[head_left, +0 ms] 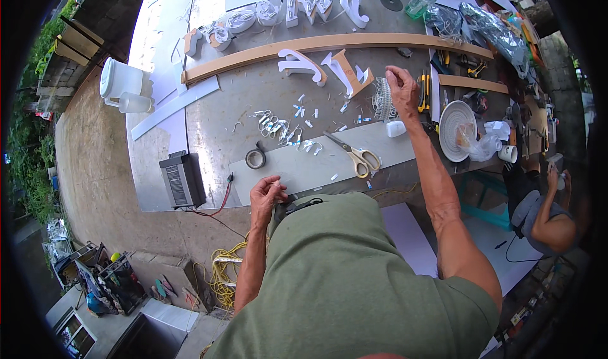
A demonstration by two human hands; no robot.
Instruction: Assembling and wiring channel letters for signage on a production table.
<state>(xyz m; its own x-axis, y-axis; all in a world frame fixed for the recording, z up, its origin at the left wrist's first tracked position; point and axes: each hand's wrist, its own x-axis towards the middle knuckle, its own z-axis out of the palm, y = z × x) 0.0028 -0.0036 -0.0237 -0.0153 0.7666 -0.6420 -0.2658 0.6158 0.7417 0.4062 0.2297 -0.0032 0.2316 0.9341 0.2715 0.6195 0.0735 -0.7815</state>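
My right hand (403, 94) hovers over the metal table (218, 115) with its fingers curled together. Right beside it lies a loose coil of pale strip (382, 99). Whatever its fingertips may hold is too small to tell. My left hand (266, 195) is close to my waist at the table's near edge, fingers bent and pinched; anything in them is hidden. Between the hands lie scissors (358, 155), a roll of dark tape (255, 159), a tangle of wired LED modules (273, 126) and scattered small white-and-blue pieces (299, 110). Two white channel letters (345, 72) stand farther off.
Long brown strips (335, 41) cross the table before a row of white letters (272, 17). A power supply (182, 180) and white jug (121, 80) sit left. Right are cutters (424, 93), a woven plate (457, 131), a white bottle (396, 129) and another person (551, 216).
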